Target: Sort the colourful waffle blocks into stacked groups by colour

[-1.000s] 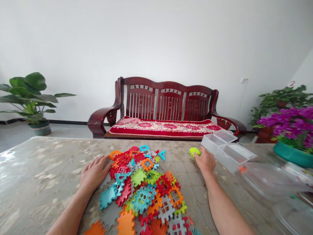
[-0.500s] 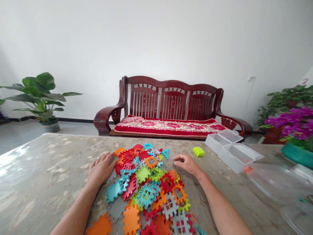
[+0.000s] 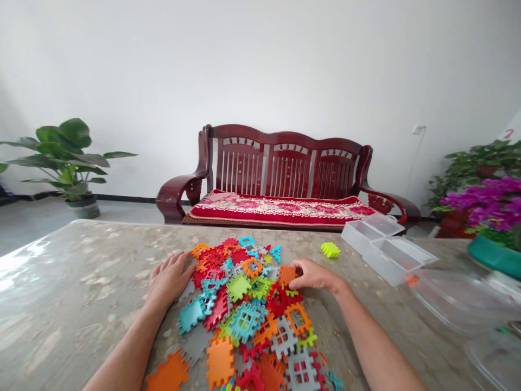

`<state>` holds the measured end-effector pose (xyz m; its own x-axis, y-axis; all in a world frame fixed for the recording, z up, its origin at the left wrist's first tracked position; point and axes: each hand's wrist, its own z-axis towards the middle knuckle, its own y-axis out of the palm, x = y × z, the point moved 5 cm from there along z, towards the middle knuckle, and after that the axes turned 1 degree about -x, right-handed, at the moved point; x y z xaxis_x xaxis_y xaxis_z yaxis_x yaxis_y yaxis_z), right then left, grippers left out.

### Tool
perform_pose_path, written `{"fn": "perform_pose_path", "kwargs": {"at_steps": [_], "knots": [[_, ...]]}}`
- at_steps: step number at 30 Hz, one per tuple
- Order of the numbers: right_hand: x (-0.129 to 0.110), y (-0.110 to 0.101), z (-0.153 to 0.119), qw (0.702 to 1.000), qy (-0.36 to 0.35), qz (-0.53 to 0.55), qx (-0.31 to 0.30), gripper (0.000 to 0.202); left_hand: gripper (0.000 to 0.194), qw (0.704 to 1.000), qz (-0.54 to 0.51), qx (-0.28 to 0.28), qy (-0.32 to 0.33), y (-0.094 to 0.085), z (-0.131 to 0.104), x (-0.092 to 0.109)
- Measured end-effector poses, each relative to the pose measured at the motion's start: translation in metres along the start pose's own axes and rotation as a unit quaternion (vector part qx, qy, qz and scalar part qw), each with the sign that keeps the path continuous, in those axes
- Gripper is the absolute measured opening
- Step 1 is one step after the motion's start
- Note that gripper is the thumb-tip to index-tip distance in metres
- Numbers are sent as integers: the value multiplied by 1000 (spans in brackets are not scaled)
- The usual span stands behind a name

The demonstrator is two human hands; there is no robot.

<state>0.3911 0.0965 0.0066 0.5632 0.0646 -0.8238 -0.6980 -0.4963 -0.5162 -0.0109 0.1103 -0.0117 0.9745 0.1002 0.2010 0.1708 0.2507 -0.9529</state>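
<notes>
Heap of pieces [image 3: 240, 288], one; right grip [image 3: 314, 275] pinches one orange piece [image 3: 287, 275]; left grip [image 3: 170, 277] spread, empty; one lime stack [image 3: 330, 250] near tabletop's [image 3: 101, 271] far edge.

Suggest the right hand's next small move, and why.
Probably lift the orange notched tile clear of the tile pile: the right hand's thumb and fingers appear to pinch its right edge, and it sits at the pile's outer side.

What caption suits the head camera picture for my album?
Right hand touching an orange tile, left hand by the colourful pile, green piece apart.
</notes>
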Motion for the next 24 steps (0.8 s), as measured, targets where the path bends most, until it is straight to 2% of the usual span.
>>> {"fn": "perform_pose_path", "kwargs": {"at_steps": [3, 9, 12, 16, 21, 24], "knots": [[8, -12, 1, 995, -1, 74, 72, 33, 54, 1000, 2, -7, -2, 0, 0, 0], [28, -34, -4, 977, 40, 109, 179, 39, 55, 1000, 10, -20, -2, 1, 1, 0], [39, -42, -5, 964, 58, 120, 229, 36, 54, 1000, 10, -15, -3, 1, 1, 0], [53, -55, -5, 946, 89, 38, 309, 32, 53, 1000, 7, -11, -6, 0, 1, 0], [59, -64, -4, 928, 93, -50, 357, 23, 54, 1000, 12, -19, -5, -1, 0, 0], [52, -66, -11, 886, 102, -163, 423, 35, 55, 999, 22, -28, -8, -1, 0, 1]]}}
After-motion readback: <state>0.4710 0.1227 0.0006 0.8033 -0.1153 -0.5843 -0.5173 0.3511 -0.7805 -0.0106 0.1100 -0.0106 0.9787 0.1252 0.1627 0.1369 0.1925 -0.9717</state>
